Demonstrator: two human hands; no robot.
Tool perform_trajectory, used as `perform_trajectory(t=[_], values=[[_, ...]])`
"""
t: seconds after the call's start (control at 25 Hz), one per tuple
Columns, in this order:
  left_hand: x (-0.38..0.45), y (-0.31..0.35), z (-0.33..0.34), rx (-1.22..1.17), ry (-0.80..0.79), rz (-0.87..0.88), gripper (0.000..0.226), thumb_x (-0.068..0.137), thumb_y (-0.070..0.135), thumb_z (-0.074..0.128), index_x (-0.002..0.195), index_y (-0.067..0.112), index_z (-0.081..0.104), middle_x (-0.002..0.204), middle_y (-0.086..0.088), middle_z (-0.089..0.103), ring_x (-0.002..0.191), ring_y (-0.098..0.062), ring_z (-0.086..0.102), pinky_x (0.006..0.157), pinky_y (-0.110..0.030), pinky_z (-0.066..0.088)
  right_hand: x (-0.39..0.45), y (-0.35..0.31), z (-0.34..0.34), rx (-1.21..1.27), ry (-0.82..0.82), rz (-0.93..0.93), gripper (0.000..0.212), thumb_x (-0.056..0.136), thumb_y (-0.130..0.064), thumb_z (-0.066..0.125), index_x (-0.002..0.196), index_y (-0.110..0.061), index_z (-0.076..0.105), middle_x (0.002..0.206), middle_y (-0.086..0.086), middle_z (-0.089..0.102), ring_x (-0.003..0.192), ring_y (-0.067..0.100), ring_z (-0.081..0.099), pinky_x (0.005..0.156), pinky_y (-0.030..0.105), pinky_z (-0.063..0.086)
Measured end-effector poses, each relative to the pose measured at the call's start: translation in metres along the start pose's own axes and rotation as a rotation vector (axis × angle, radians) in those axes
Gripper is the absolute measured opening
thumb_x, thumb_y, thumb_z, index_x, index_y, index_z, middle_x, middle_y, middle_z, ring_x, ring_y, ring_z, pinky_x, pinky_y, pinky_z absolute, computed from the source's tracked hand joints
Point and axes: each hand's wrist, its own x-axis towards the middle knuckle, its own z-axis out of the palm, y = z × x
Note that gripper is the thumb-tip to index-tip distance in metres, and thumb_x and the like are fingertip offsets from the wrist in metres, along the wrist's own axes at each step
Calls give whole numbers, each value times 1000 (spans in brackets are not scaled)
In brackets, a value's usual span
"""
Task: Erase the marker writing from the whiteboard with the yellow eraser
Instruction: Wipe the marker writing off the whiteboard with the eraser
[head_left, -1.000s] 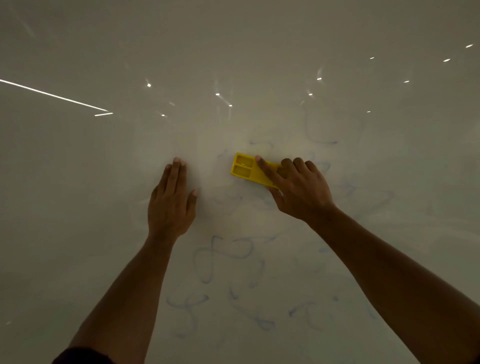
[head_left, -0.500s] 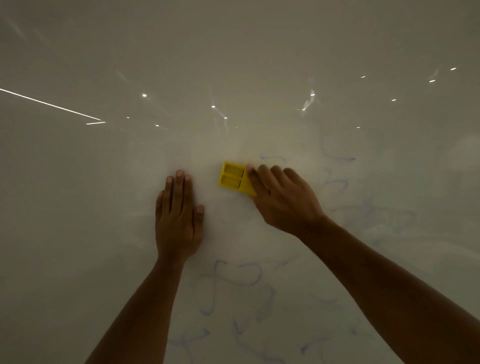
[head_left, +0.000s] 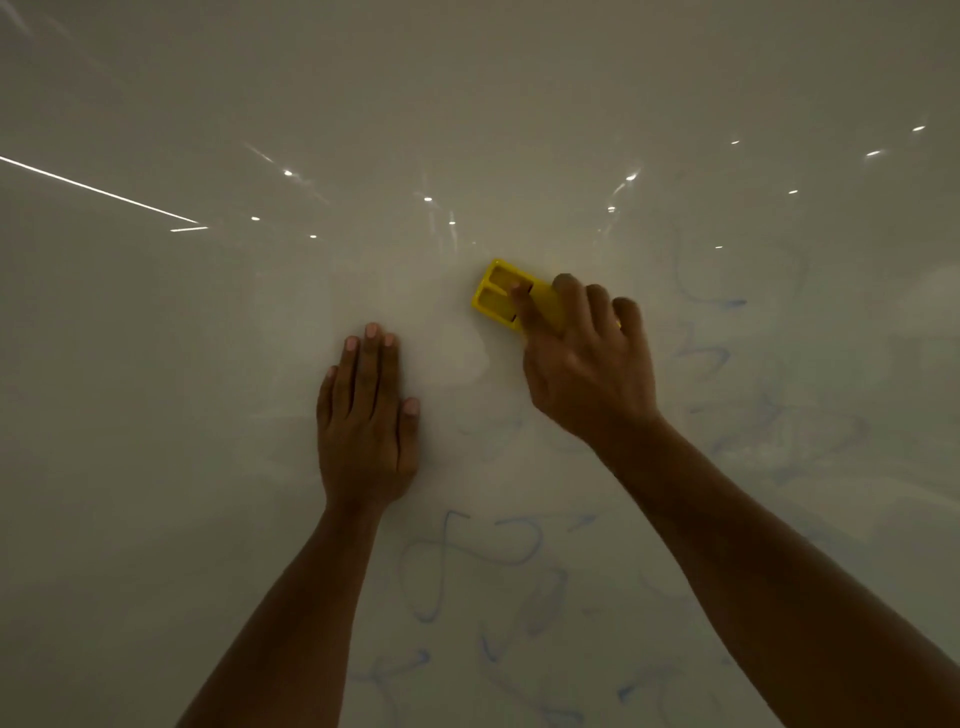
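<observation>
Glossy and dim, the whiteboard (head_left: 156, 467) filled the whole head view, ceiling lights mirrored as bright specks along its upper half. I saw the right hand (head_left: 587, 364) pressing the yellow eraser (head_left: 498, 293) flat against the board just above frame centre, fingers draped over its back. Against the picture half a second before, the eraser sat higher and further right in the frame, so I judged the stroke had swung back toward the upper right. The left hand (head_left: 366, 415) stayed flat and empty on the board, left of centre, fingers extended. A paler wiped patch lay between the hands, while faint blue marker writing (head_left: 467, 551) remained at the bottom centre and along the right, so plenty was left to clear. The right hand covered most of the eraser and was motion-blurred; I couldn't read the writing, and no board edges showed.
</observation>
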Motion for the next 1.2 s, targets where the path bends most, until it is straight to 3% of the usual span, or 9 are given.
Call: perform_trajectory(t=[0.08, 0.24, 0.4, 0.6, 0.76, 0.92, 1.08, 1.12, 1.2], values=[[0, 1, -2, -1, -3, -2, 63, 109, 31, 37, 165, 3, 39, 174, -16, 34, 162, -33, 31, 127, -51, 31, -7, -16, 0, 27, 23, -17, 49, 98, -20, 60, 146, -11, 57, 126, 23, 65, 91, 38, 62, 77, 45, 41], [-1, 0, 0, -7, -4, 3, 63, 109, 31, 37, 166, 3, 38, 174, -16, 33, 162, -34, 31, 127, -52, 32, -36, -16, -7, 69, -3, -439, 50, 98, -16, 58, 147, -12, 57, 130, 19, 67, 101, 36, 66, 82, 42, 54], [-2, 0, 0, -3, -9, -3, 63, 109, 29, 37, 167, 4, 35, 176, -14, 31, 163, -33, 29, 128, -52, 29, -11, 2, -3, -2, -3, 13, 52, 95, -10, 57, 147, -16, 58, 129, 19, 66, 95, 38, 63, 79, 45, 43], [-2, 0, -2, -33, 8, 8, 64, 105, 23, 37, 166, 3, 37, 174, -16, 33, 162, -34, 31, 128, -52, 30, -58, -4, -8, 173, -88, -712, 53, 98, -12, 43, 147, -21, 59, 138, 14, 65, 113, 37, 64, 96, 46, 50], [-2, 1, -2, -33, 3, -3, 63, 106, 21, 36, 166, 3, 36, 175, -15, 32, 163, -33, 30, 127, -53, 31, -38, 18, 1, 143, -45, -20, 60, 90, -10, 66, 148, -22, 58, 133, 18, 65, 103, 41, 61, 89, 47, 43], [-2, 1, -2, -13, 15, 11, 62, 108, 26, 35, 165, 1, 38, 174, -17, 34, 161, -35, 33, 127, -54, 33, -46, 9, -4, 140, -73, -390, 65, 86, -10, 59, 151, -19, 55, 135, 20, 64, 107, 40, 63, 93, 46, 50], [-3, 1, 0, 3, 7, 12, 63, 110, 29, 36, 167, 3, 35, 175, -16, 31, 162, -35, 30, 128, -53, 30, -18, 37, -4, 42, -25, 188, 63, 88, -11, 68, 148, -23, 57, 127, 17, 66, 97, 38, 60, 83, 44, 41], [-3, 1, 0, 6, 8, 14, 63, 110, 28, 36, 167, 3, 34, 175, -16, 30, 163, -35, 30, 128, -53, 29, -19, 27, -3, 36, -36, 186, 64, 88, -10, 68, 149, -22, 56, 126, 18, 66, 95, 38, 60, 82, 44, 40], [-3, 2, 0, 14, 12, 18, 62, 110, 27, 36, 166, 1, 35, 174, -18, 31, 162, -37, 31, 128, -54, 30, -34, 12, -6, 97, -44, -202, 64, 87, -8, 62, 150, -20, 56, 129, 20, 66, 98, 39, 64, 86, 44, 48]])
